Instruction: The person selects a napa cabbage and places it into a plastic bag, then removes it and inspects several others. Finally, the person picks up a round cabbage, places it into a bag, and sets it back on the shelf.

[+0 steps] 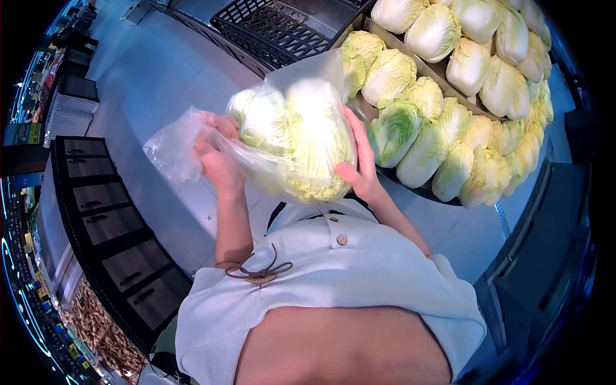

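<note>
Two napa cabbages, a left one (262, 119) and a larger right one (316, 138), lie side by side inside a clear plastic bag (173, 146) in front of my body. My left hand (218, 151) is closed round the gathered, crumpled end of the bag at the left. My right hand (362, 157) grips the right cabbage through the plastic, fingers along its right side and thumb on its lower front. The bag's upper edge stands up behind the cabbages. Parts of my left fingers are hidden by the film.
Many cabbages (433, 33) are piled on a tiered display at the right, close to my right hand. A black plastic crate (269, 32) stands behind the bag. Dark drawers (115, 228) line the left, beside a bin of brown produce (102, 327).
</note>
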